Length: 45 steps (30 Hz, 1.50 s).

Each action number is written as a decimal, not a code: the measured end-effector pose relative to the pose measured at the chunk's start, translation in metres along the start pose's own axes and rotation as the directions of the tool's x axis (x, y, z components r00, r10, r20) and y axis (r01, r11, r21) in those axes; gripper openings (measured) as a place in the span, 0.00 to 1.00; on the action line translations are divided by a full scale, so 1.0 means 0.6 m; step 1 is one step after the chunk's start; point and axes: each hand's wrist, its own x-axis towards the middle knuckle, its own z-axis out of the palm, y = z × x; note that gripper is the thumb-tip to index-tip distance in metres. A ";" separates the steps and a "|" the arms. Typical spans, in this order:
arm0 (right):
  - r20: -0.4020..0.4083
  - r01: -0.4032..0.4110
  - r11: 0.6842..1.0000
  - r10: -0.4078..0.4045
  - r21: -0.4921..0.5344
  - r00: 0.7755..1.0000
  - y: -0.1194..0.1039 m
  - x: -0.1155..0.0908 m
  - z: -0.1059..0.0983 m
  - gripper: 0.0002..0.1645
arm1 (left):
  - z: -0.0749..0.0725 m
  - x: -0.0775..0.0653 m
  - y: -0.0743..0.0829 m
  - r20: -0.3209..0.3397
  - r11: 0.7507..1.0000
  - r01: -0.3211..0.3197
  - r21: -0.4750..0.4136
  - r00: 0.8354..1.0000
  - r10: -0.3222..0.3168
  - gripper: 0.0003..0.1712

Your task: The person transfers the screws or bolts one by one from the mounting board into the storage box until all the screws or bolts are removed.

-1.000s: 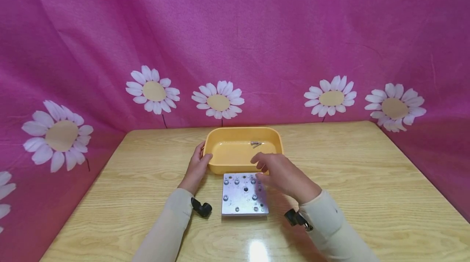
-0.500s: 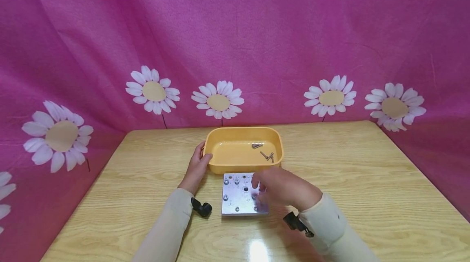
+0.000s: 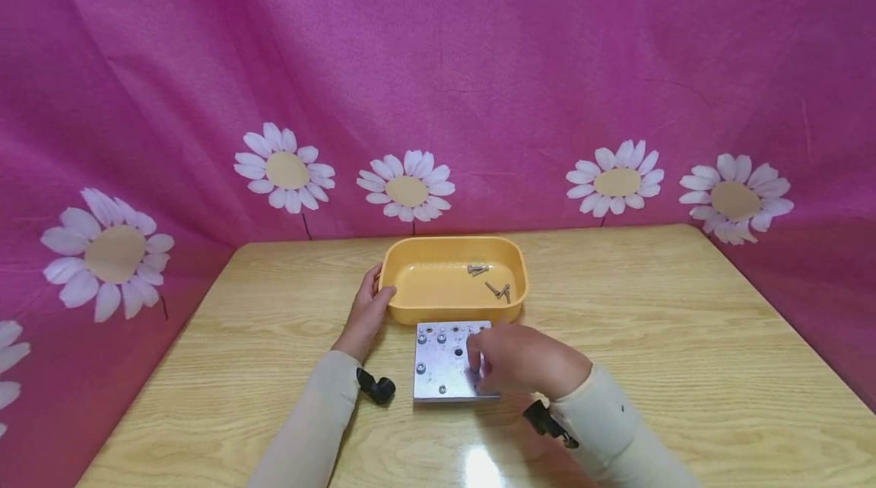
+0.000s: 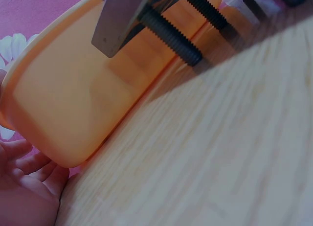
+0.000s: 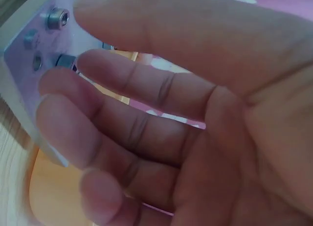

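Note:
My left hand holds the left end of a yellow plastic basin, thumb on the rim and fingers along the outside wall. In front of the basin is a square metal plate fitted with several socket head bolts. Threaded bolt shanks stick out below it in the left wrist view. Over the plate's right side is my right hand, fingers bent. In the right wrist view its thumb and index finger are apart, the index tip beside a bolt head. Whether it touches that bolt is unclear.
Several loose bolts lie inside the basin toward its right end. Everything stands on a light wooden table. Behind it hangs a magenta cloth printed with daisies.
My right hand has drawn back from the basin's near rim to the plate's right side. Bolts at the basin's right end, hidden by the hand before, now show. The left hand stays put.

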 end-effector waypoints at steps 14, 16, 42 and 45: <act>0.032 0.044 0.999 -0.044 -0.005 0.999 0.000 0.004 0.009 0.13 | -0.001 0.002 -0.002 0.005 1.000 -0.017 -0.018 1.000 0.018 0.35; 0.041 0.039 0.999 -0.038 -0.007 0.998 -0.001 0.006 0.010 0.13 | -0.001 0.002 -0.003 0.006 1.000 -0.022 -0.022 1.000 0.022 0.35; 0.043 -0.011 0.998 0.014 -0.068 0.999 -0.012 0.013 0.022 0.11 | -0.001 0.001 -0.002 0.016 0.998 -0.032 -0.054 0.999 0.033 0.36; 0.044 -0.008 0.997 0.011 -0.071 0.999 -0.011 0.014 0.023 0.11 | -0.002 -0.011 0.018 0.029 0.999 -0.016 -0.050 0.999 0.018 0.36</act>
